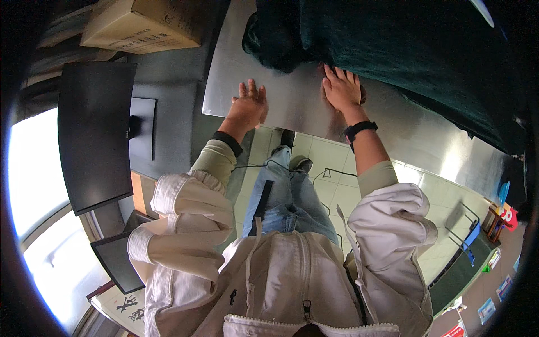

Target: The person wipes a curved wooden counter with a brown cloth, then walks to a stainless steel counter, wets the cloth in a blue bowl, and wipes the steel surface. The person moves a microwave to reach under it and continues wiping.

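Observation:
A metal-topped table [290, 101] lies before me, with a large dark green cloth [379, 38] heaped over its far part. My right hand [343, 87] rests palm down on the metal, fingers stretched, its fingertips at the near edge of the cloth; whether they pinch any of it is hard to tell. My left hand [249, 103] is over the table's left near corner, fingers apart and slightly blurred, holding nothing. Black bands circle both wrists.
To the left, a cardboard box [147, 29] and a black monitor [97, 135] stand on a dark desk [168, 122]. A second screen [120, 261] is lower left. Black cables [337, 172] cross near my legs above the tiled floor [326, 156]. A dark green surface [459, 269] lies lower right.

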`<state>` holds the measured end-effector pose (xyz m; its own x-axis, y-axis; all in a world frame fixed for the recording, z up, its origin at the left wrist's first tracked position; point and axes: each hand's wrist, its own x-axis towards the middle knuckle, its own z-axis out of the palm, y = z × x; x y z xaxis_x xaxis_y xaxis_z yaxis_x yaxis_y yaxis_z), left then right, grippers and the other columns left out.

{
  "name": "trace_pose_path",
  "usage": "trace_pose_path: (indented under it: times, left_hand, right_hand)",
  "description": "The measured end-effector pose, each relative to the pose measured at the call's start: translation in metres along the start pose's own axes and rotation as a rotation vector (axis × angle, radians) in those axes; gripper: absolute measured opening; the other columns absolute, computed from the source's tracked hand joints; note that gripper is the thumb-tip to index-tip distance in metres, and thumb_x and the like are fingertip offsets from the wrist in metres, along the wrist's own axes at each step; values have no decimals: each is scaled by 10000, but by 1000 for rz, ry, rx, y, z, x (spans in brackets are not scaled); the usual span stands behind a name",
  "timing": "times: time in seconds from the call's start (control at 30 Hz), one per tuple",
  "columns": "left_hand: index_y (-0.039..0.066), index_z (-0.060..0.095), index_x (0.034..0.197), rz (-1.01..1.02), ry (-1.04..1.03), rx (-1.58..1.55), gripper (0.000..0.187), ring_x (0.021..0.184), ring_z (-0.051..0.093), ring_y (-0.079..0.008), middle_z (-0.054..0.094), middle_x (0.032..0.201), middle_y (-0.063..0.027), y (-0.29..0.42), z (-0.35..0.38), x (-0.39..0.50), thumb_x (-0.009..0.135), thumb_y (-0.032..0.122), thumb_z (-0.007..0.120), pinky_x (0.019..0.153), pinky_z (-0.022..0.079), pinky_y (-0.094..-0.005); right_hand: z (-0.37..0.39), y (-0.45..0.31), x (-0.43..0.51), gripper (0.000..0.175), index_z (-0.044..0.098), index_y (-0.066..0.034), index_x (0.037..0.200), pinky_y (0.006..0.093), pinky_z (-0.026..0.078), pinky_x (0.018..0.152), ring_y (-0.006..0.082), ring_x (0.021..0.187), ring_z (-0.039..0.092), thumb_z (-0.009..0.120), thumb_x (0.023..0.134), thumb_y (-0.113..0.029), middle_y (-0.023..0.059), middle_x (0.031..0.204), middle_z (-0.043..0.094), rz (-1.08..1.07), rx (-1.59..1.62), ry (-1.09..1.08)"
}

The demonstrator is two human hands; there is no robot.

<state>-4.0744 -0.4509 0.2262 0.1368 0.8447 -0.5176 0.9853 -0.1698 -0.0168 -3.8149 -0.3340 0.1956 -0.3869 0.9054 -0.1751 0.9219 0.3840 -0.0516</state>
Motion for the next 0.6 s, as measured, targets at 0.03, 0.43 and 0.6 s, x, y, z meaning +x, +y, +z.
trace_pose_path:
  times: [0.03,0.43,0.6]
  left_hand:
    - [-23,224,1430,27,-2,26,1001,1344,167,-560,130,1483,-334,0,-1,0,653,205,812,945,429,-613]
    - [-18,187,1451,-18,-21,-30,1037,1327,226,-557,132,1480,-349,4,-13,-3,655,193,817,973,443,-542]
    - [-69,197,1428,10,-43,28,1047,1362,204,-504,191,1458,-360,2,-13,-3,643,225,824,1103,297,-510]
  right_hand:
    - [0,1,5,487,362,-297,1439,468,173,1136,295,1365,276,363,964,-405,9,1508,310,6,13,-13]
    - [6,-67,-64,555,386,-149,1424,488,240,1108,373,1335,326,506,893,-259,96,1537,244,-238,33,88]
    - [10,-115,-103,552,434,-190,1400,422,167,1151,269,1392,264,540,858,-198,8,1527,282,-388,164,41]
